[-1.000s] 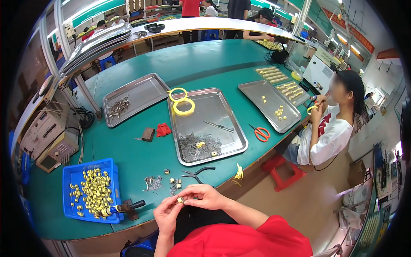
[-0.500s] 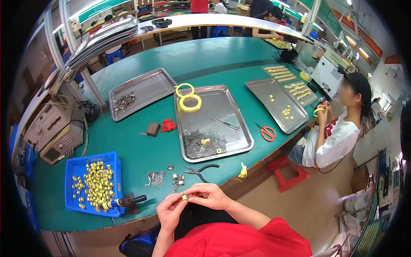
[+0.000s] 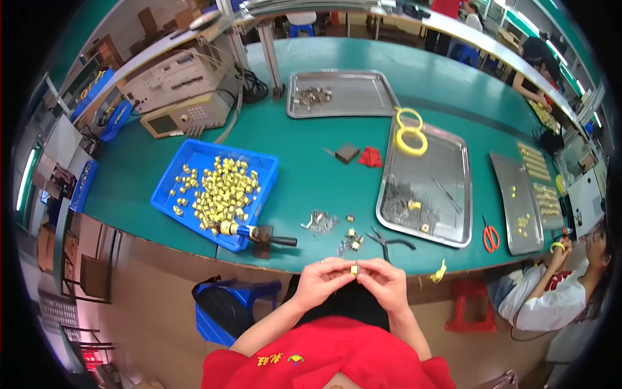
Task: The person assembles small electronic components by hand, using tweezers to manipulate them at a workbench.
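Note:
My left hand [image 3: 322, 282] and my right hand [image 3: 386, 284] meet in front of my body, just off the table's near edge. Between them, thumbs and fingertips pinch a small yellow-taped coil [image 3: 354, 270]; its underside is hidden by the fingers. Just beyond the hands lie black-handled pliers [image 3: 392, 243]. To their left is a little group of coils and grey metal pieces [image 3: 352, 241], and a heap of thin metal pieces [image 3: 319, 222] sits farther left.
A blue bin [image 3: 269, 170] of yellow coils stands left, beside a black-handled fixture [image 3: 262, 242]. A metal tray [image 3: 424, 170] holds grey pieces, tweezers [image 3: 447, 195] and yellow tape rolls [image 3: 411, 141]. Orange-handled scissors [image 3: 490, 237] lie right, near a seated co-worker [image 3: 547, 298].
The view has swung left, so the table's things appear farther right. Both hands still pinch the small coil, and the right hand has come round to face the left.

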`<move>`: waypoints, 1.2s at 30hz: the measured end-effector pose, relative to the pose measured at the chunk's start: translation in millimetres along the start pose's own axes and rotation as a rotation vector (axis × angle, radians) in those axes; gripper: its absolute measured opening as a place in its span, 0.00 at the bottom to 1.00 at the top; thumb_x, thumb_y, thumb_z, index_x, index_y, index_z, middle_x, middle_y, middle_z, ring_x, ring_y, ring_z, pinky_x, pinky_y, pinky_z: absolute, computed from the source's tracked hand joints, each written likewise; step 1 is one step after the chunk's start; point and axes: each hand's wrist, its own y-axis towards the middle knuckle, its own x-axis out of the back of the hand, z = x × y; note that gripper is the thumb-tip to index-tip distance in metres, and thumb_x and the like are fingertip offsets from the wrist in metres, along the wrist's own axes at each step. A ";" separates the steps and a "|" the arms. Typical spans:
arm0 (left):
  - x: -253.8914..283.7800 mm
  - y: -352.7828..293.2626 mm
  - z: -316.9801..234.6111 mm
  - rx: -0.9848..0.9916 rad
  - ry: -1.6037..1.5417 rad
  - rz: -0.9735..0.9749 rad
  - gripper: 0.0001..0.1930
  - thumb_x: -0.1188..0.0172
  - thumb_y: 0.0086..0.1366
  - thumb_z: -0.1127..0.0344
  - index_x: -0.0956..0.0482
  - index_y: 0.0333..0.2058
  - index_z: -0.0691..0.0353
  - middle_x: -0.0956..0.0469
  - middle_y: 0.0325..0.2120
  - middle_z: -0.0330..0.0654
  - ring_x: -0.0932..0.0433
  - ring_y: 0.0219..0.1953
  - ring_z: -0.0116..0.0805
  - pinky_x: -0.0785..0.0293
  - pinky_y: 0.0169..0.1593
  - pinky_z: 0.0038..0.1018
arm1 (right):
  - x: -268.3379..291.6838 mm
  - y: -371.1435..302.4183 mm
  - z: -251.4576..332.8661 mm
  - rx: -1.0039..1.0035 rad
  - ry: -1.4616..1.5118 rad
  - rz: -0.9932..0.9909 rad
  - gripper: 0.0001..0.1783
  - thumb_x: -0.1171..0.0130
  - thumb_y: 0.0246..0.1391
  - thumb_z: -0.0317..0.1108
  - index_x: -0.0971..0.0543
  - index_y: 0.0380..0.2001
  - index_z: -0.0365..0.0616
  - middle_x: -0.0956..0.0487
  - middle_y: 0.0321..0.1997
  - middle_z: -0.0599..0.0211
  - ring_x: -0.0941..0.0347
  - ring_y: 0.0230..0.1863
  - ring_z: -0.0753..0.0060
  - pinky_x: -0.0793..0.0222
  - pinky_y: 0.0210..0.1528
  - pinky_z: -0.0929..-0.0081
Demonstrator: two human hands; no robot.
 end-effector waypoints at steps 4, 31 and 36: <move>0.5 -0.3 -6.6 0.087 -0.073 -0.066 0.14 0.40 0.57 0.83 0.21 0.43 0.70 0.23 0.42 0.45 0.23 0.44 0.31 0.26 0.49 0.24 | -3.7 1.0 -2.0 -0.006 0.110 0.014 0.19 0.41 0.51 0.15 0.25 0.48 0.30 0.24 0.37 0.62 0.27 0.38 0.75 0.29 0.40 0.78; -0.4 -10.0 24.8 0.148 -0.565 0.001 0.14 0.40 0.61 0.74 0.23 0.47 0.62 0.22 0.41 0.41 0.23 0.46 0.35 0.26 0.53 0.34 | -16.1 -6.4 -0.9 0.134 -0.037 -0.084 0.14 0.37 0.48 0.19 0.22 0.41 0.31 0.22 0.35 0.62 0.25 0.33 0.79 0.30 0.35 0.83; 0.5 -6.3 18.3 0.022 -0.304 -0.002 0.15 0.43 0.60 0.83 0.23 0.46 0.68 0.25 0.41 0.42 0.23 0.43 0.31 0.26 0.49 0.27 | -13.7 -6.3 0.8 0.138 0.016 -0.043 0.16 0.36 0.47 0.18 0.23 0.42 0.32 0.23 0.36 0.64 0.26 0.33 0.80 0.31 0.34 0.83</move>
